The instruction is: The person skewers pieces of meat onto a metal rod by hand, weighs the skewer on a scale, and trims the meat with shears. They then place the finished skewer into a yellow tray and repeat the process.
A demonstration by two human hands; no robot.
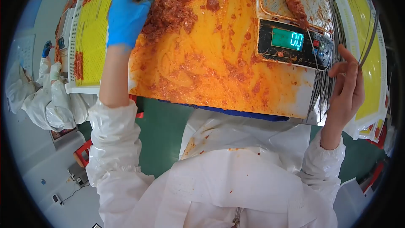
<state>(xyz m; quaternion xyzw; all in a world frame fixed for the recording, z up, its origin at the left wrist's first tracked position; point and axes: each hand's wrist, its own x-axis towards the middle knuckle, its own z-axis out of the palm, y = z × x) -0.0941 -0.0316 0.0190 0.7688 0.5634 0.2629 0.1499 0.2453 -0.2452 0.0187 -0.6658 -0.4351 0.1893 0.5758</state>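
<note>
My left hand, in a blue glove smeared at the fingertips, is over the left edge of a pile of red marinated meat. Its fingers are curled in; what lies between them I cannot make out. The meat rests on an orange-stained board. My bare right hand is right of the scale, its fingers closed around a thin metal skewer that points up and away. A meat skewer lies on the tray of the digital scale, its bare end hanging over the lit display.
Loose metal skewers lie along the board's right edge. A yellow-lined white tray with meat skewers stands left, another yellow-lined tray right. At far left a co-worker in white is at another station. A red stool stands below.
</note>
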